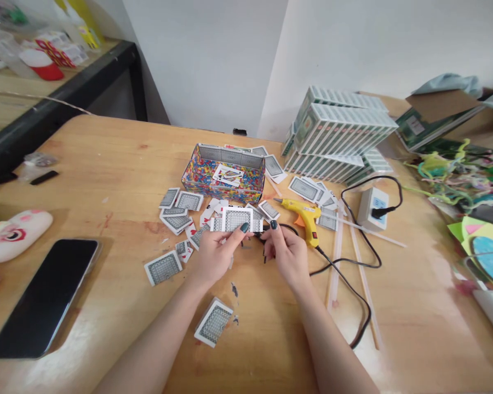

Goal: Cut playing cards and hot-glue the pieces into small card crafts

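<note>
My left hand (214,253) pinches a small piece made of playing cards (237,219), fingers closed on its lower edge, holding it just above the bench (107,158). My right hand (285,250) sits close beside it, fingers curled together at the piece's right end; whether they grip it I cannot tell. Loose cards (176,219) lie scattered right behind and to the left. A yellow glue gun (306,213) rests just right of my hand, its black cord (353,284) trailing past my wrist. A card-lined box (224,174) stands beyond, a phone (45,295) far left.
</note>
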Available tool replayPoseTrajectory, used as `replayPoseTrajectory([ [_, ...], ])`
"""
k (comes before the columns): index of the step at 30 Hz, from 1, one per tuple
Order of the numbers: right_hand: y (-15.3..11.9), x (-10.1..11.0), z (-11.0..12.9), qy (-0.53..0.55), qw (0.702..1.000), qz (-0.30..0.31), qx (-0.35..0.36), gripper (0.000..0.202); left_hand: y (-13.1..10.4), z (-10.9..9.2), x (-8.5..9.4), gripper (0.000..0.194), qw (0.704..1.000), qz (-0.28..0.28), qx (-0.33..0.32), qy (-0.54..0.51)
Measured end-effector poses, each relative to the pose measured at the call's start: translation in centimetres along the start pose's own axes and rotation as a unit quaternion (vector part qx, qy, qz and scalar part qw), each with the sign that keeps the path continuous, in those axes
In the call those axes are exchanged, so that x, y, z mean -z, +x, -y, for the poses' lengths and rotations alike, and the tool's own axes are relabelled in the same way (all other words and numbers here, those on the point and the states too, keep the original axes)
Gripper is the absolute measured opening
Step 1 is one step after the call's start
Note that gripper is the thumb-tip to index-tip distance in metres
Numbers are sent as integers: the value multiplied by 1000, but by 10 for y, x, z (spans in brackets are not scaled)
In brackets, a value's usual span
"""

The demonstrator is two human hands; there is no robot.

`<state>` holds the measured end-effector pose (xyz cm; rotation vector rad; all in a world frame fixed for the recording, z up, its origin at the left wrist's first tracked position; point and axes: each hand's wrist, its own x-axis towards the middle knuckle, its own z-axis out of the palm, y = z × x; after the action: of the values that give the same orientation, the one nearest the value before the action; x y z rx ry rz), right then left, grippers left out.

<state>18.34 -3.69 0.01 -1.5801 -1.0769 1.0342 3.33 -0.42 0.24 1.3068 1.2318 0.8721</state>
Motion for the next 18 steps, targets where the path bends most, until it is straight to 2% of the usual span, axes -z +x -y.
replayPoseTrajectory([
  [3,0,0,4,81,995,65,-8,38,-1,-5,-1,31,999,15,-36,12],
  [7,0,0,7,144,986,83,-19,26,-2,-9,-2,34,997,37,-45,49],
  [10,0,-1,7,150,984,91,-27,24,-2,-10,-2,38,996,40,-40,68],
  [15,0,-2,5,132,983,128,-25,26,-2,-7,-2,36,998,35,-34,40],
  [18,1,-2,3,129,984,118,-27,28,-1,-2,-2,34,999,-3,-28,33],
])
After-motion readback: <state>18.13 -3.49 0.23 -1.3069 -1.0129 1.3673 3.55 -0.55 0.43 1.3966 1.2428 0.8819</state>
